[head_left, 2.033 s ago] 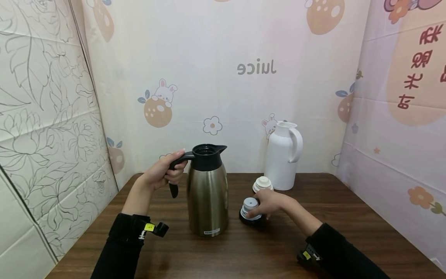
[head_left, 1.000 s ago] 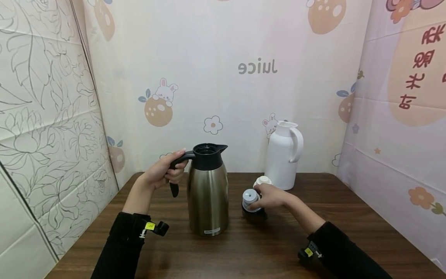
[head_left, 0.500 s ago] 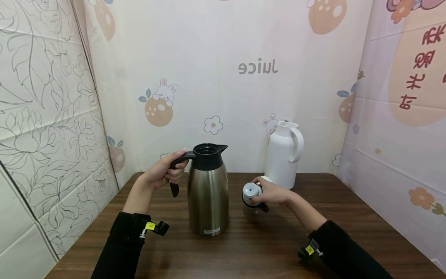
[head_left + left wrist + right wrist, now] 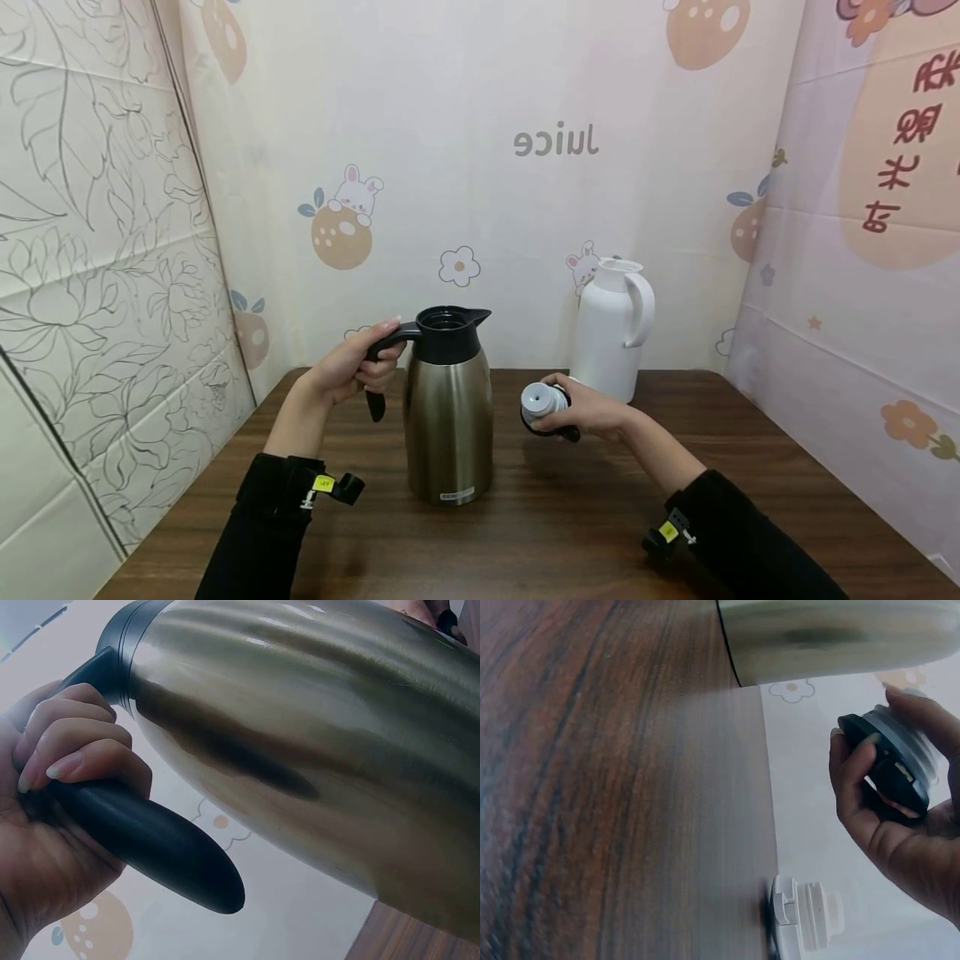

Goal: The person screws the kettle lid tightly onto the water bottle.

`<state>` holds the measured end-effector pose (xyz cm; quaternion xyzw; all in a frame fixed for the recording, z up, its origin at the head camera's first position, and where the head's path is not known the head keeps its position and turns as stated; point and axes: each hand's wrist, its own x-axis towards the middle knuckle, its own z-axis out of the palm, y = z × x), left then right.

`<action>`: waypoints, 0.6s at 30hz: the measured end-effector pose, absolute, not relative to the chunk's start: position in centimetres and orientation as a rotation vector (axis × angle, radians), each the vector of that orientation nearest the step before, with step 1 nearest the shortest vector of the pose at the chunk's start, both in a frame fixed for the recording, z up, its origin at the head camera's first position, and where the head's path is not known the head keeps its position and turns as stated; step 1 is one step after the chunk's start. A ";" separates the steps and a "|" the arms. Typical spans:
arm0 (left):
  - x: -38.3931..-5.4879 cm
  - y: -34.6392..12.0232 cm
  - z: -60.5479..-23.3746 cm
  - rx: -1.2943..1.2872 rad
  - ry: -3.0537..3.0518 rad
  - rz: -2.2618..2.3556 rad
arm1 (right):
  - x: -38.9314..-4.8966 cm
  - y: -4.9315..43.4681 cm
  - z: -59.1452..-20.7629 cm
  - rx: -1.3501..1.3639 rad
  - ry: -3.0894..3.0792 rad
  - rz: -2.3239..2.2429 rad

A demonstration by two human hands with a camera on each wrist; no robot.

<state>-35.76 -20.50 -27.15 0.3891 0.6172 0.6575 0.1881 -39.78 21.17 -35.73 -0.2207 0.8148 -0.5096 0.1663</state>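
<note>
A gold-tone steel thermos jug [image 4: 448, 433] with a black neck and spout stands upright on the table, its mouth uncovered. My left hand [image 4: 352, 364] grips the jug's black handle [image 4: 150, 840], fingers curled round it. To the right of the jug, my right hand [image 4: 588, 408] holds a thermos lid [image 4: 540, 402] between thumb and fingers. The lid has a black cap side [image 4: 889, 769] and a grey ribbed plug, which faces up and toward the head camera. In the right wrist view this lid is well clear of the tabletop.
A white thermos jug [image 4: 609, 333], also uncovered, stands at the back right. Its white lid [image 4: 806, 919] rests on the table, mostly hidden behind my right hand in the head view. The wooden table [image 4: 480, 550] ends at a printed backdrop [image 4: 480, 200].
My right hand has lifted the black and grey lid off the table and tilted it, now covering most of the white lid. My left hand and the steel jug have stayed in place.
</note>
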 end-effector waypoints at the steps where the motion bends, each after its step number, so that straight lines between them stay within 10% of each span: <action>1: -35.7 -20.5 -27.1 1.096 1.735 1.849 | -39.9 21.3 -35.7 -0.621 2.302 -1.467; 18: -35.6 -20.4 -27.1 1.082 1.754 1.854 | -40.5 22.0 -35.6 -0.680 1.771 -1.834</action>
